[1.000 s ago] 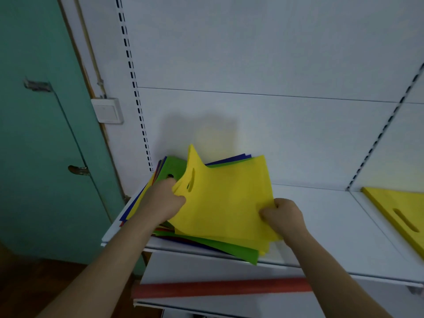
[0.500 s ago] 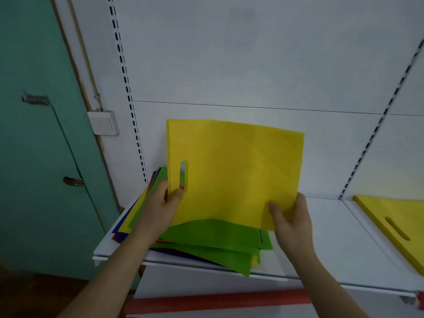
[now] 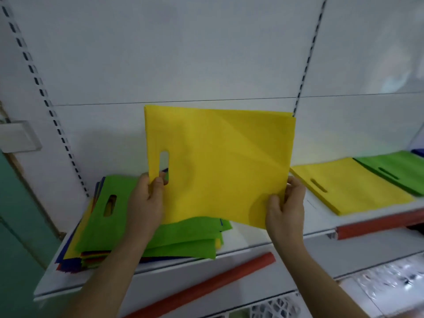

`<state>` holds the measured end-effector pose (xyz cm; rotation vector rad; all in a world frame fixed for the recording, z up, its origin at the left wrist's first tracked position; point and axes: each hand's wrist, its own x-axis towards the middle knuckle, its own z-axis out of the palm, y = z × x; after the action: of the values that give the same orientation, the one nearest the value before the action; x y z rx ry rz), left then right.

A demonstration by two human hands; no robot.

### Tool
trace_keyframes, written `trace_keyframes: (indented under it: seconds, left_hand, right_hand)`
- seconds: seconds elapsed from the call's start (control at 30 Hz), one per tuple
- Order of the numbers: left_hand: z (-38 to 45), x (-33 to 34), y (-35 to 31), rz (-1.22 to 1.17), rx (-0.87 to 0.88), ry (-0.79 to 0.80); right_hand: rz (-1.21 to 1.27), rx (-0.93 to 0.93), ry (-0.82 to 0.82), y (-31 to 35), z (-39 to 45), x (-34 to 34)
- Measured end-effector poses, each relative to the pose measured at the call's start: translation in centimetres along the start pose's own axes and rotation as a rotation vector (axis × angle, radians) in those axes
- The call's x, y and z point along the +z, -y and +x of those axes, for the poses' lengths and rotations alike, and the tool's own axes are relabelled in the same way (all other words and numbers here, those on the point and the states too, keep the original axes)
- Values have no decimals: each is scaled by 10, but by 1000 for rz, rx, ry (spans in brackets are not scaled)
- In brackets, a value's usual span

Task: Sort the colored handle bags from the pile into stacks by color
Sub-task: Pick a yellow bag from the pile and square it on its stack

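white shelf [image 3: 250, 243] carries mixed pile [image 3: 128, 228], yellow stack [image 3: 358, 189], green stack [image 3: 399, 172]

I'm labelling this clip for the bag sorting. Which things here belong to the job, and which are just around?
Part of the job:
held yellow bag
left hand
right hand
mixed pile
yellow stack
green stack

Just around:
shelf
red strip
wall switch

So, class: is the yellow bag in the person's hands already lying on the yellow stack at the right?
No: the yellow bag is held upright by both hands, apart from the yellow stack on the shelf.
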<state>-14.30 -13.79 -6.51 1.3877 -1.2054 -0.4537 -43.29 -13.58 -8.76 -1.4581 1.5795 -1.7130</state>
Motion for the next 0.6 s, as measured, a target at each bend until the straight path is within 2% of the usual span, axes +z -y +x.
trace_keyframes:
  seconds: [0.3, 0.43, 0.6]
  left_hand:
    - [-48, 110, -25, -115, 1, 277]
    - [-84, 170, -41, -147, 13, 340]
    - [-122, 238, -71, -130, 47, 399]
  right_hand:
    - [-199, 146, -356, -34, -43, -133]
    - [-243, 179, -496, -46, -55, -202]
    - [-320, 178, -522, -77, -58, -279]
